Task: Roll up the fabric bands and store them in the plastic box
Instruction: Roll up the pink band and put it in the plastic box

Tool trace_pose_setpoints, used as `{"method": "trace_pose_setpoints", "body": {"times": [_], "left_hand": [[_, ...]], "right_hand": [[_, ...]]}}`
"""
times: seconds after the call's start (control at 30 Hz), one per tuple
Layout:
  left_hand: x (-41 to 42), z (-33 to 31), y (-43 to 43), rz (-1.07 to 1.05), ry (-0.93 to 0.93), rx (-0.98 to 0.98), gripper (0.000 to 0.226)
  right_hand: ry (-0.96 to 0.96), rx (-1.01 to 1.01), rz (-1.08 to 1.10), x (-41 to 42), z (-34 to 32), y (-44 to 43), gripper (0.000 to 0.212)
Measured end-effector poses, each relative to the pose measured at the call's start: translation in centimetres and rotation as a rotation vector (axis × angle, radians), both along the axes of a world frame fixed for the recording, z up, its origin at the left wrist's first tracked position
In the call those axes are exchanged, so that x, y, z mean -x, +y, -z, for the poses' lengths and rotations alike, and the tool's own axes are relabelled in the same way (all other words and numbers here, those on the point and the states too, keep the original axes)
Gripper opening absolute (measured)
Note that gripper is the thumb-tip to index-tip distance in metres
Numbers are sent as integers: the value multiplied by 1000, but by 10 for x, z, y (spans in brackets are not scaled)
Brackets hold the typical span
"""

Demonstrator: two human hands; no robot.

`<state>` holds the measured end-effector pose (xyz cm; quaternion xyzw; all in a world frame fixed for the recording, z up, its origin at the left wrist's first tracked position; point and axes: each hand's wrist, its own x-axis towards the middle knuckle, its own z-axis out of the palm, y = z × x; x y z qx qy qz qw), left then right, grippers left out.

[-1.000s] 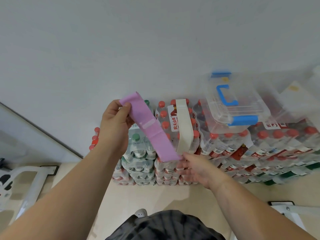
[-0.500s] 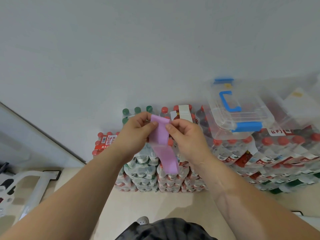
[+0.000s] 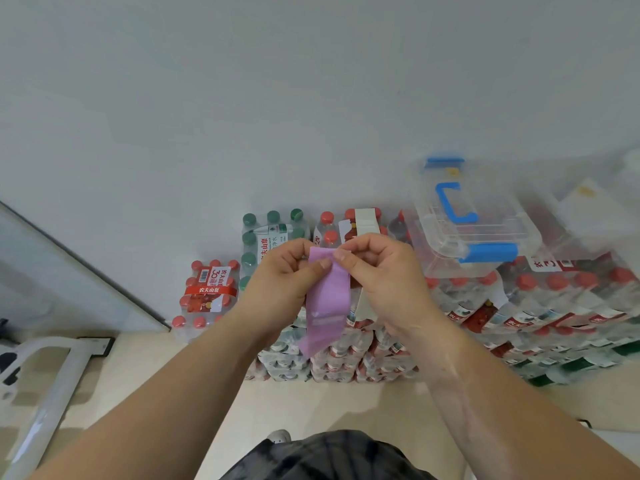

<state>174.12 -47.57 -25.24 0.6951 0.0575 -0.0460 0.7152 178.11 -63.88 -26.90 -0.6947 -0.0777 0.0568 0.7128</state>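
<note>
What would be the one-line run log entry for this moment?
left hand: pinches purple band top | right hand: pinches same end | white band: on bottle packs | plastic box: lid on

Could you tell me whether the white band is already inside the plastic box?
No, the white band lies draped over the bottle packs, beside the plastic box.

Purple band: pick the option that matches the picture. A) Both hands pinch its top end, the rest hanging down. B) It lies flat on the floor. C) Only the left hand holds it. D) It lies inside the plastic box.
A: the left hand and the right hand each pinch the top end of the purple band, whose free length hangs below them.
</note>
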Motion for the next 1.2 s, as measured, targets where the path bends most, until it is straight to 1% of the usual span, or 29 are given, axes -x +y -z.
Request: {"method": "trace_pose_setpoints", "body": {"times": [0.1, 0.23, 0.4, 0.5, 0.6, 0.77, 0.87, 0.97, 1.1, 1.2], "left_hand": [[3, -1, 1, -43, -17, 14, 9], [4, 1, 0, -73, -34, -18, 10], [6, 0, -3, -102, -46, -14, 11], [6, -1, -4, -112, -65, -14, 15], [7, -3, -5, -98, -72, 1, 13], [9, -3, -4, -75, -96, 30, 7], [10, -1, -3, -116, -127, 1, 15], [9, -1, -2, -151, -143, 0, 20], [10, -2, 0, -134, -149, 50, 20], [10, -2, 0, -123, -145, 75, 17]], "right_hand": [[13, 22, -8, 2, 1, -1, 15], [10, 43, -26, 5, 3, -1, 12], [1, -14, -97, 6, -2, -4, 17], [2, -10, -84, 5, -4, -5, 9], [21, -14, -66, 4, -4, -6, 4], [-12, -6, -72, 2, -8, -11, 11], [-29, -6, -103, 3, -9, -11, 9], [-46, -12, -128, 5, -10, -10, 13], [-13, -14, -128, 5, -9, -9, 17], [-38, -9, -128, 5, -10, -9, 21]]}}
